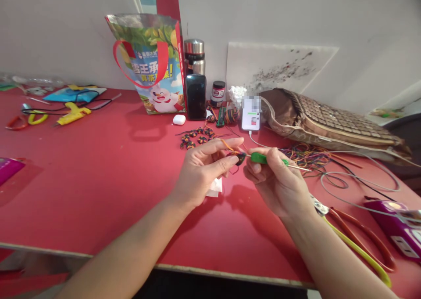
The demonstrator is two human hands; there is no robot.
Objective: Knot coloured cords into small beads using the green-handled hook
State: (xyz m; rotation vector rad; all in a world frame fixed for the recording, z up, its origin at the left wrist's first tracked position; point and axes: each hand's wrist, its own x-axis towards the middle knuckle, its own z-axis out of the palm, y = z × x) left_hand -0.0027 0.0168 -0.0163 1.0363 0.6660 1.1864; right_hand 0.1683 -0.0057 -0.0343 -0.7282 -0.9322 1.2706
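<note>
Over the red table, my left hand pinches a small dark crocheted piece with orange and multicoloured yarn running over the forefinger. My right hand is closed round a green-handled crochet hook, its tip at the crocheted piece and its metal end sticking out to the right. A small white thing lies under my left hand. Several finished dark multicoloured pieces lie on the table beyond my hands.
A printed gift bag, steel flask, black box, jar, phone and woven bag stand at the back. Loose yarn, cables, pliers and a purple device lie right. A yellow glue gun and scissors lie left.
</note>
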